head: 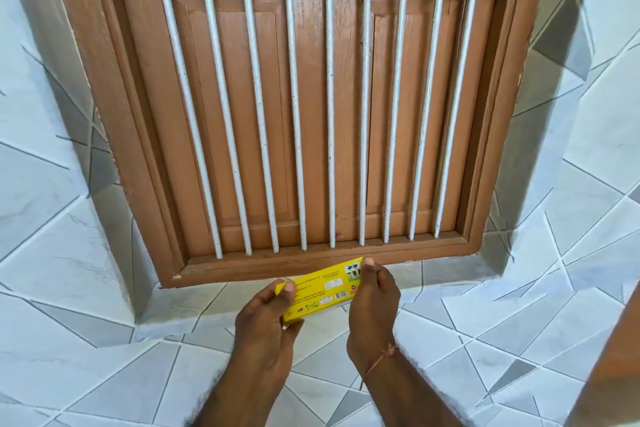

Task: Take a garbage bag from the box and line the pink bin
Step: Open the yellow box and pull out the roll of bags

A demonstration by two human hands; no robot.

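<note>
Gripping flat yellow cardboard box (323, 289)

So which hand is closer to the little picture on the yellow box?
Right. The right hand pinches the yellow box at the end with the picture, thumb beside it. The left hand grips the opposite end.

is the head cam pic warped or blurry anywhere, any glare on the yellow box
Head view: wide-angle bend bows the window frame and splays its white bars; light is soft and even, with no glare on the box, whose small print is too fine to read; both hands holding it are sharp; the brown edge at lower right is blurred.
</note>
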